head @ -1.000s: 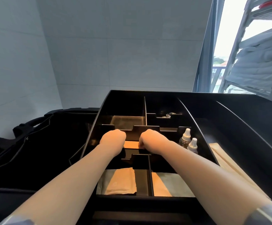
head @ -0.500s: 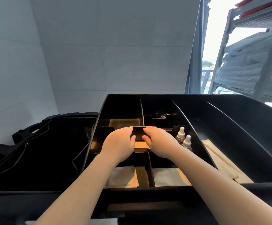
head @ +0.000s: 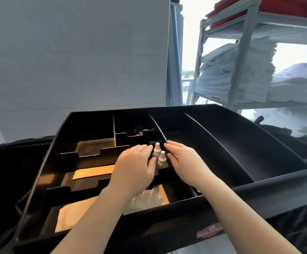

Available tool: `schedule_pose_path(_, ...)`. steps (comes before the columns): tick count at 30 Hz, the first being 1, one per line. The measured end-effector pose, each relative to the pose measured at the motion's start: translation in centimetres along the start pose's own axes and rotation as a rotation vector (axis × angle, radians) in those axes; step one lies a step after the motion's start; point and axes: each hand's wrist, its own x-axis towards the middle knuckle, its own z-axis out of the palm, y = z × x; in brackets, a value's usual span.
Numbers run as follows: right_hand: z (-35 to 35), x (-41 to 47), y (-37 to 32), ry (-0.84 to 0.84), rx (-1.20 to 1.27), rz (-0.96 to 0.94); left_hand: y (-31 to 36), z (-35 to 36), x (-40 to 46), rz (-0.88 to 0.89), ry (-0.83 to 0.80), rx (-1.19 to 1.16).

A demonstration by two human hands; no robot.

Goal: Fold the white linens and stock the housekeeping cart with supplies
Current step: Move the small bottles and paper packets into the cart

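Note:
A black divided tray [head: 222,195] tops the housekeeping cart in front of me. Two small bottles [head: 159,156] with white caps stand upright in a middle compartment. My left hand [head: 136,165] rests flat just left of the bottles, thumb touching the nearer one. My right hand [head: 182,158] lies flat just right of them, fingers along the curved divider. Neither hand is closed around anything. A tan flat packet [head: 94,172] lies in the compartment to the left. Pale paper packets [head: 72,215] fill the nearest compartments, partly hidden by my forearms.
A grey metal shelving rack [head: 240,70] stands at the back right with stacked folded white linens [head: 227,76] and red cloth [head: 284,6] on its top shelf. Black bags [head: 6,176] hang at the cart's left and right. A pale wall rises behind.
Both hands moved right, from the tan packet's compartment to either side of the two bottles. The view swung right, showing more of the linen rack.

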Motion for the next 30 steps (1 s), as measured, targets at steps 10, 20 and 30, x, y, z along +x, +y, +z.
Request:
schedule_pose_path(10,-4.9,0.7,13.3,-0.261,-0.074,-0.083,10.6,6.0,3.2,-0.022,-0.187,0.017)
schedule_pose_path(20,-4.8,1.0,15.6,-0.73,-0.21,-0.217,13.3,8.0,4.2,-0.028,-0.781,0.175)
schedule_pose_path(30,-4.0,1.0,16.0,-0.816,-0.287,-0.238,13.7,8.3,4.2,0.014,-0.88,0.364)
